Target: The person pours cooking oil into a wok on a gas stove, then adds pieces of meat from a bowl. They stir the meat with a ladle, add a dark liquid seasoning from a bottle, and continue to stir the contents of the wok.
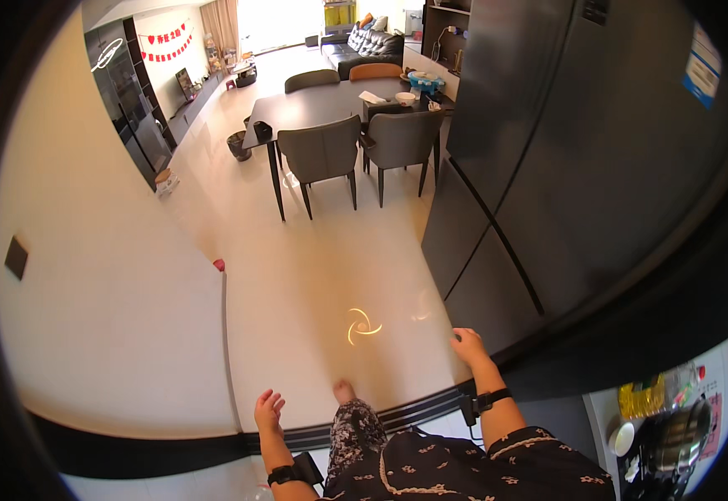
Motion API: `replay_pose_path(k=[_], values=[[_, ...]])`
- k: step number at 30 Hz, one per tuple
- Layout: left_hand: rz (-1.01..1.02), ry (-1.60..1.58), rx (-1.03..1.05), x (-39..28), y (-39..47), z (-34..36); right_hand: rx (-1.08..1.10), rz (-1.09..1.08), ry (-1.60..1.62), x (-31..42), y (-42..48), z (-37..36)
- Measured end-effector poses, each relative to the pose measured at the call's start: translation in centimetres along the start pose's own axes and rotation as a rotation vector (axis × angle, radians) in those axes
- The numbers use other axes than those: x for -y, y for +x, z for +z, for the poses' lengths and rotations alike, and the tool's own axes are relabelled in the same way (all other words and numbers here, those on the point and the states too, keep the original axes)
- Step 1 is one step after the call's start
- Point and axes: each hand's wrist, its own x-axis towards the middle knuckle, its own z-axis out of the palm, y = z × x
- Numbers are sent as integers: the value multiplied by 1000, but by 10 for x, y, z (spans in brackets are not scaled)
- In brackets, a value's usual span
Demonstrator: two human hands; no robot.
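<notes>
My left hand (269, 409) is at the lower middle of the view, its fingers apart and nothing in it, over the pale floor by the dark door track (401, 408). My right hand (469, 346) is raised beside the lower doors of a grey refrigerator (502, 263); its fingers curl and part of the palm is hidden, so I cannot tell whether it touches the door or holds anything. A strap with a small dark device sits on each forearm. One bare foot (344, 392) is forward on the floor tiles.
Ahead stand a dark dining table (307, 106) and grey chairs (320, 150). A white wall (113, 282) runs along the left. At the lower right, a counter holds an oil bottle (642, 397), a white bowl (621, 439) and a metal pot (680, 438).
</notes>
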Motion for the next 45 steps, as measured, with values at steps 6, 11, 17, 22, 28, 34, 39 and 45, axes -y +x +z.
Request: replay_pose_path(k=[6, 11, 17, 22, 28, 34, 39, 45], values=[[-171, -46, -25, -82, 151, 72, -1, 136, -39, 73, 136, 12], [10, -16, 146, -218, 306, 171, -125, 256, -92, 123, 227, -35], [107, 173, 355, -350, 393, 325, -209, 249, 39, 189, 342, -52], [171, 313, 602, -396, 444, 475, -198, 330, 47, 176, 441, -51], [316, 431, 635, -444, 506, 634, -209, 369, 73, 147, 591, -64], [628, 565, 695, -485, 582, 791, -365, 46, 125, 170, 756, -116], [825, 736, 745, -507, 663, 942, -375, 98, 400, 214, 823, -163], [788, 937, 643, -541, 773, 1104, -438, 240, 428, 217, 859, -165]])
